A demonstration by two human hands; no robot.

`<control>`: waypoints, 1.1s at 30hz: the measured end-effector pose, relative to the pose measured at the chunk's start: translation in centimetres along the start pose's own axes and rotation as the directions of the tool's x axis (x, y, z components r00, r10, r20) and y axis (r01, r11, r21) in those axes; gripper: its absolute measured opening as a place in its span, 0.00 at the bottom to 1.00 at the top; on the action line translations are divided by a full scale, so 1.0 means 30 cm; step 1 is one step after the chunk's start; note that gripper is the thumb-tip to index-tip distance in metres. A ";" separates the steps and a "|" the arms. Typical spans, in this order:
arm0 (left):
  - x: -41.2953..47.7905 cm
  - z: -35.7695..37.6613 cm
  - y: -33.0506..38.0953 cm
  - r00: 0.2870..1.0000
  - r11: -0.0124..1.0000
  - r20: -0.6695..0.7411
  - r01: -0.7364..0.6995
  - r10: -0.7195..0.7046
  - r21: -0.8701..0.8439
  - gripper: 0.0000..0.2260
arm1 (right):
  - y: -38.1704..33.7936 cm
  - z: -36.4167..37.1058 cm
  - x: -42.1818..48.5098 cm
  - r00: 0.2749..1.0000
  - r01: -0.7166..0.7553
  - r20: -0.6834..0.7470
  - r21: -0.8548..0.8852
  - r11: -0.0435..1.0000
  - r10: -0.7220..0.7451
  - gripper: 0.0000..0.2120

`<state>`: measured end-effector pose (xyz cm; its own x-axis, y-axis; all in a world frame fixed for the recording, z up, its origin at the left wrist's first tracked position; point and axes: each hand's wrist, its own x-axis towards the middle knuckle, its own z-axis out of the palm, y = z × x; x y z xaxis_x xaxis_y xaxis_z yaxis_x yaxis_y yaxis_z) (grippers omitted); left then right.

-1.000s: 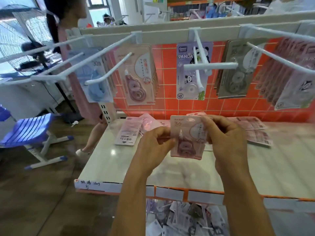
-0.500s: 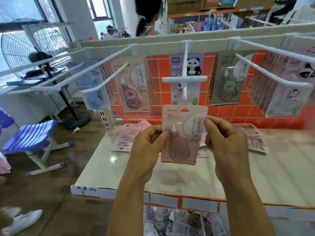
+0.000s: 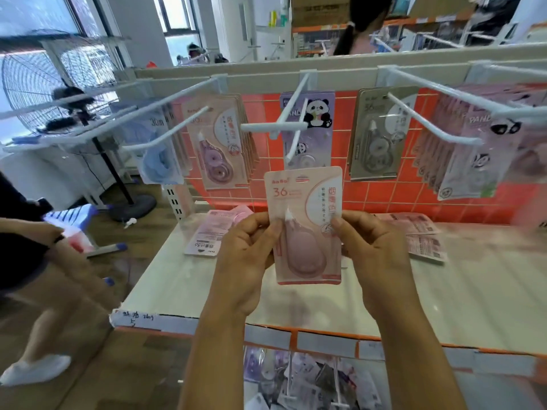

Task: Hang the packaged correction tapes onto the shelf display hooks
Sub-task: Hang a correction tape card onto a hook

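A pink packaged correction tape [image 3: 305,202] stands upright between my left hand [image 3: 245,255] and my right hand [image 3: 376,255], each pinching one side edge. It hangs in the air above the white shelf [image 3: 473,306], its top just under the middle white hook [image 3: 291,125]. That hook carries a purple panda pack [image 3: 321,113] at the back. To the left, another hook [image 3: 165,137] holds several pink packs [image 3: 217,149]. More pink packs lie flat on the shelf at left [image 3: 207,235] and right [image 3: 420,235].
Grey packs [image 3: 381,134] and a long row of panda packs [image 3: 473,161] hang on hooks to the right, before an orange tiled backboard [image 3: 384,196]. Loose packs fill a bin [image 3: 310,383] under the shelf. A person [image 3: 35,261] walks by at left, near a fan [image 3: 35,84].
Both hands have lifted the pink pack from near the shelf up toward the middle hook. My view has tilted up, and a person has walked in from the left.
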<state>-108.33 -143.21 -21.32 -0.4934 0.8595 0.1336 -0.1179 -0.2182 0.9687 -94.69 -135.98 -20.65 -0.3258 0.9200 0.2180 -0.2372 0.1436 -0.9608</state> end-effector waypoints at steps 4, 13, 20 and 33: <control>-0.019 0.024 -0.011 0.999 1.000 -0.033 -0.008 0.007 -0.019 0.14 | 0.002 -0.032 -0.013 0.997 -0.045 0.058 0.006 0.999 0.044 0.08; -0.057 0.034 -0.015 0.986 0.994 -0.165 -0.030 0.013 -0.103 0.13 | 0.033 -0.052 -0.035 0.975 -0.149 0.162 -0.026 0.989 0.151 0.05; -0.051 -0.013 0.006 0.980 0.995 -0.198 -0.015 -0.005 -0.100 0.13 | 0.034 0.000 -0.034 0.983 -0.084 0.157 -0.071 0.994 0.095 0.06; -0.015 -0.280 0.121 0.974 0.995 -0.214 -0.084 0.069 -0.062 0.11 | 0.077 0.258 -0.020 0.939 -0.137 0.312 -0.058 0.989 0.148 0.05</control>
<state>-115.79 -148.28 -19.63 -0.6730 0.7237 0.1525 -0.1289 -0.3177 0.9394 -102.11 -139.03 -21.68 -0.6262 0.7710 0.1158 -0.1368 0.0375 -0.9899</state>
